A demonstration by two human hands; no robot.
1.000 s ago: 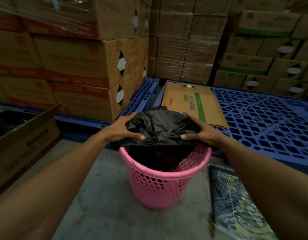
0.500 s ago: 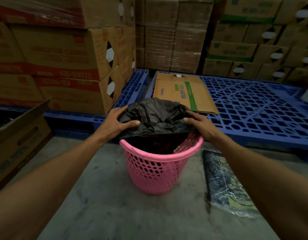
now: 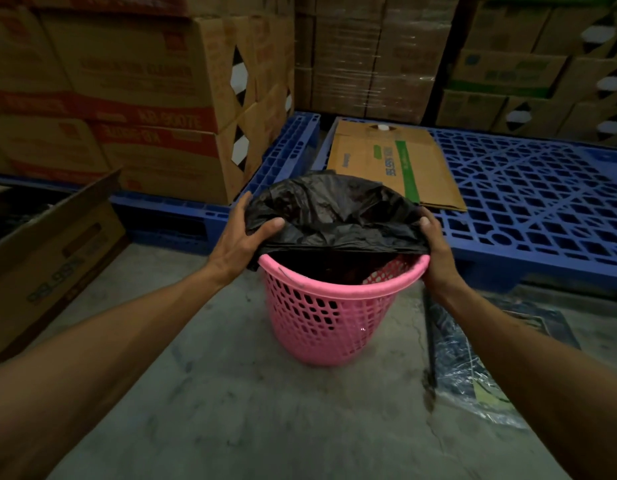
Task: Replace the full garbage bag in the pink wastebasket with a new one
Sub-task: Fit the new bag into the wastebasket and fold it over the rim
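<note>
A pink perforated wastebasket [image 3: 329, 320] stands upright on the concrete floor in the middle of the view. A black garbage bag [image 3: 329, 213] bulges above its far rim, with the bag's near edge lifted off the near rim. My left hand [image 3: 239, 240] grips the bag at the basket's left side, thumb on top. At the right side my right hand [image 3: 435, 247] holds the bag's edge against the rim. The inside of the basket is dark.
Blue plastic pallets [image 3: 528, 202] lie behind the basket, one with a flattened carton [image 3: 379, 161] on it. Stacked cardboard boxes [image 3: 154, 98] rise at left and back. An open carton [image 3: 50, 254] sits at left. A plastic-wrapped packet [image 3: 473, 368] lies on the floor at right.
My view has pulled back and tilted, so the basket sits farther off. Both hands have slid outward along the bag to the basket's sides, and the bag now stretches wider over the rim.
</note>
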